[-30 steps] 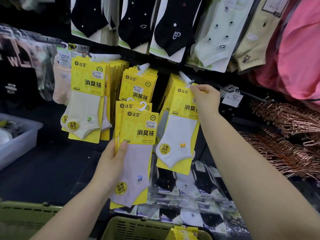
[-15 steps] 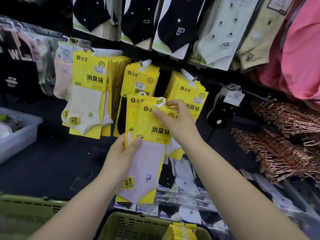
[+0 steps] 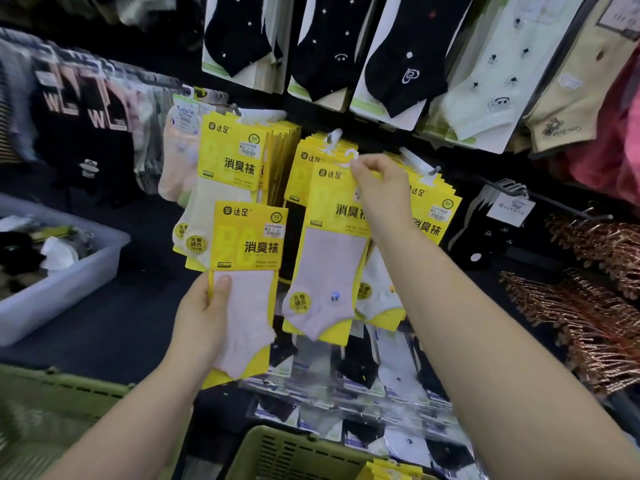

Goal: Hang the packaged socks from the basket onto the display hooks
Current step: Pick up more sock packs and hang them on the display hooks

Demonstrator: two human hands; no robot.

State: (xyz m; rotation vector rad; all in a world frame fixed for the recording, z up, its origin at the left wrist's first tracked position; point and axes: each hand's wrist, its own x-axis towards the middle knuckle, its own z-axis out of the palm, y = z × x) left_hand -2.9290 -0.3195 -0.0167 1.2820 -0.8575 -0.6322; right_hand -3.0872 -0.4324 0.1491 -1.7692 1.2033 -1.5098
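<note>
Now | right hand (image 3: 381, 195) pinches the top of one sock pack (image 3: 329, 271) just below the middle hook (image 3: 334, 136) | left hand (image 3: 201, 323) grips a second pack (image 3: 249, 244), lower left, above the basket (image 3: 277, 452)

Display hooks (image 3: 334, 136) are carrying three stacks of yellow sock packs (image 3: 232, 157), hanging side by side. Dark shelf (image 3: 114, 306) below is bearing a pale bin (image 3: 69, 289) at left; clear-wrapped socks (image 3: 398, 368) are lying along its back.

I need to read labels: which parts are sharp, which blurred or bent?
Head view: print on the lower sock pack in the left hand is sharp; the right hand covers print on the raised sock pack; black shirts at left smear; frame edges bow.
</note>
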